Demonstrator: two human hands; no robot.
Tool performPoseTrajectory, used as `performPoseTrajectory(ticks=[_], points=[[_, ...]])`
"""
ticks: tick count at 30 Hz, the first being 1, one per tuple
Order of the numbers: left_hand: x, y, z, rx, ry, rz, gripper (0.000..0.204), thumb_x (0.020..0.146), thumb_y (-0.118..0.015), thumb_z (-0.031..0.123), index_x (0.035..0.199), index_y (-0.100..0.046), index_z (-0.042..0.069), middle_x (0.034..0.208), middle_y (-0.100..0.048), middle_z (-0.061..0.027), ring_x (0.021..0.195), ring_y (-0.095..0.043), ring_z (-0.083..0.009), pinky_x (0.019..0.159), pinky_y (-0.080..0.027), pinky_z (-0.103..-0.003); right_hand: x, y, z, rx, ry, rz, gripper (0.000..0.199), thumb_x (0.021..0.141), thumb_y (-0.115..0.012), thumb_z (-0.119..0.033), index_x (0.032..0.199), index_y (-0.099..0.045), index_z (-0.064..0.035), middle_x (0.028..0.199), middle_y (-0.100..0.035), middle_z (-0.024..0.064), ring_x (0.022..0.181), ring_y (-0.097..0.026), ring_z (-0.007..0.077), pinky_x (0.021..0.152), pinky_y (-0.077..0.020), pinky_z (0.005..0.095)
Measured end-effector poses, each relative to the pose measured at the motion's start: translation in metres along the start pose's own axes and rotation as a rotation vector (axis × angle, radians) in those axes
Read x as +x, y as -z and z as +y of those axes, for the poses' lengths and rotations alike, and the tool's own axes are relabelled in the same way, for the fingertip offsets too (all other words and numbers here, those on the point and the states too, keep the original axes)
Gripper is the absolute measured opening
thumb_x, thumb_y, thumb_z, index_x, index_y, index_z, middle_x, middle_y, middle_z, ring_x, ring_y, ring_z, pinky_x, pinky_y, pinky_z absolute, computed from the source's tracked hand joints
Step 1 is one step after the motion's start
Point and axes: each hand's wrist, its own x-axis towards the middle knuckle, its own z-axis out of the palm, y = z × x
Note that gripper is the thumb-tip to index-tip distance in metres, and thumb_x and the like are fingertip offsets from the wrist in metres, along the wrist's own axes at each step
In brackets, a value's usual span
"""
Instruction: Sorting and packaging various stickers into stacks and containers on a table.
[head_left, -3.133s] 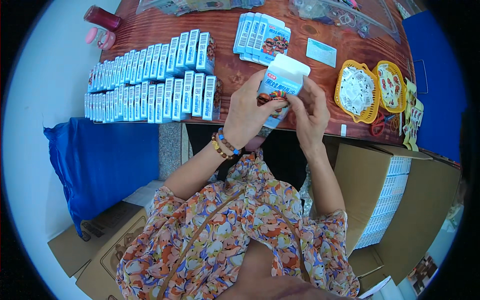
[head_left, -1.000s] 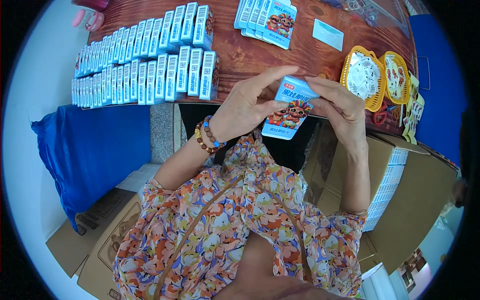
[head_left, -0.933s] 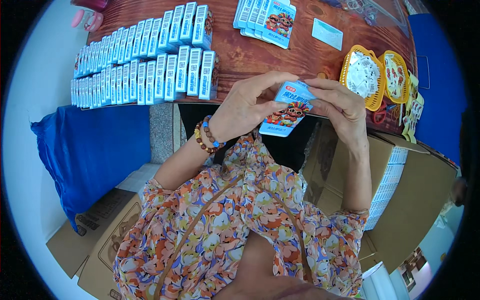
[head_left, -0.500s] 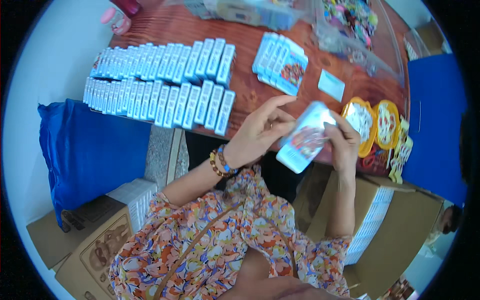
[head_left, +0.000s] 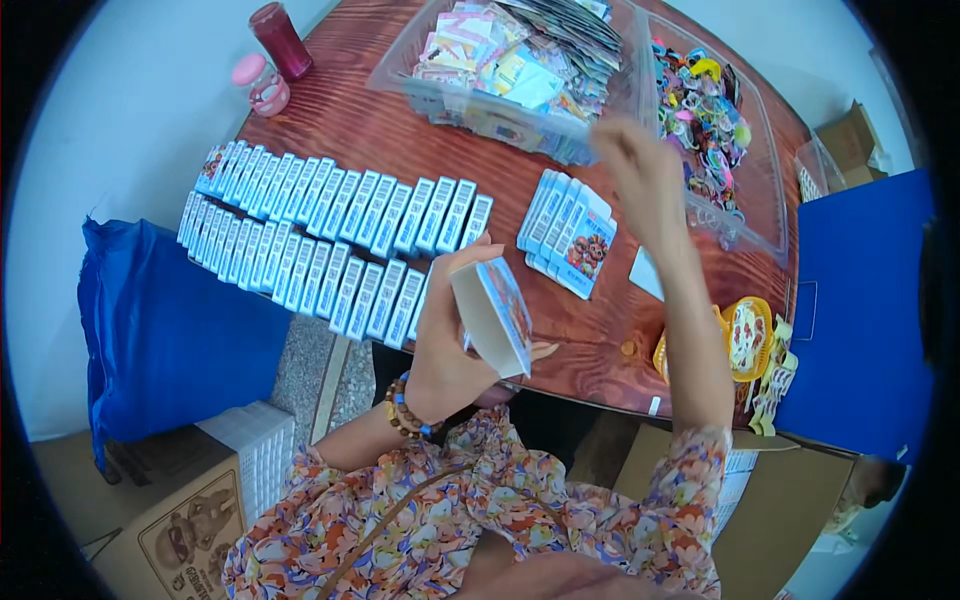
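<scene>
My left hand grips a small blue and white carton above the near edge of the wooden table; its end looks open. My right hand is stretched far forward, blurred, at the rim of a clear plastic bin of colourful cards. Whether it holds anything I cannot tell. Two long rows of upright blue and white cartons stand left of the held carton. A short fanned stack of flat cartons lies under my right forearm.
A second clear bin of small colourful toys sits at the far right. Yellow trays rest at the table's right edge. A dark red bottle and pink jar stand far left. Cardboard boxes and a blue bag surround my seat.
My right hand let go of the carton and reached forward to the card bin. My left hand now holds the carton alone, and my view tilted up the table.
</scene>
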Motion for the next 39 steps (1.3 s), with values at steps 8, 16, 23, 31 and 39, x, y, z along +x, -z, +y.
performPoseTrajectory(ticks=[8, 16, 23, 31, 39], points=[[-0.003, 0.023, -0.004, -0.053, 0.193, -0.093, 0.088, 0.068, -0.091, 0.005, 0.139, -0.038, 0.003, 0.139, -0.044, -0.0122, 0.118, -0.052, -0.0187, 0.096, -0.051, -0.035, 0.131, -0.069, 0.093, -0.715, -0.083, -0.521, 0.05, 0.08, -0.076, -0.04, 0.116, -0.064, -0.0082, 0.116, -0.07, 0.0124, 0.109, -0.066, 0.0311, 0.086, -0.0532, 0.045], [0.014, 0.034, -0.011, -0.142, 0.247, -0.091, 0.089, 0.072, -0.086, 0.002, 0.143, -0.032, 0.005, 0.141, -0.042, -0.0126, 0.117, -0.051, -0.0193, 0.094, -0.056, -0.037, 0.149, -0.052, 0.102, -0.408, -0.003, -0.487, 0.033, 0.076, -0.079, -0.026, 0.096, -0.066, -0.0035, 0.09, -0.069, 0.0142, 0.087, -0.066, 0.0308, 0.076, -0.0493, 0.0408], [0.015, 0.032, -0.013, 0.144, 0.217, -0.105, 0.098, 0.072, -0.088, 0.008, 0.149, -0.028, 0.004, 0.134, -0.047, -0.01, 0.117, -0.052, -0.018, 0.093, -0.054, -0.034, 0.146, -0.02, 0.097, -0.32, 0.044, -0.27, 0.024, 0.084, -0.071, -0.026, 0.1, -0.071, -0.009, 0.089, -0.071, 0.0135, 0.087, -0.069, 0.0318, 0.078, -0.0518, 0.0417], [0.019, 0.013, -0.009, 0.3, 0.066, -0.054, 0.09, 0.07, -0.09, 0.024, 0.142, -0.041, 0.002, 0.12, -0.05, -0.0144, 0.108, -0.057, -0.0278, 0.088, -0.053, -0.038, 0.111, -0.001, 0.092, -0.198, 0.026, -0.061, 0.016, 0.089, -0.066, -0.019, 0.094, -0.069, -0.0043, 0.079, -0.067, 0.0046, 0.075, -0.063, 0.017, 0.07, -0.048, 0.0318], [0.025, -0.015, -0.014, 0.494, -0.008, -0.061, 0.088, 0.066, -0.09, 0.024, 0.137, -0.044, 0.002, 0.107, -0.052, -0.0169, 0.099, -0.056, -0.0358, 0.085, -0.049, -0.043, -0.057, 0.026, -0.029, 0.536, -0.021, 0.55, 0.024, 0.093, -0.065, -0.003, 0.116, -0.063, 0.0001, 0.081, -0.059, -0.0003, 0.07, -0.051, 0.0055, 0.062, -0.0408, 0.0209]])
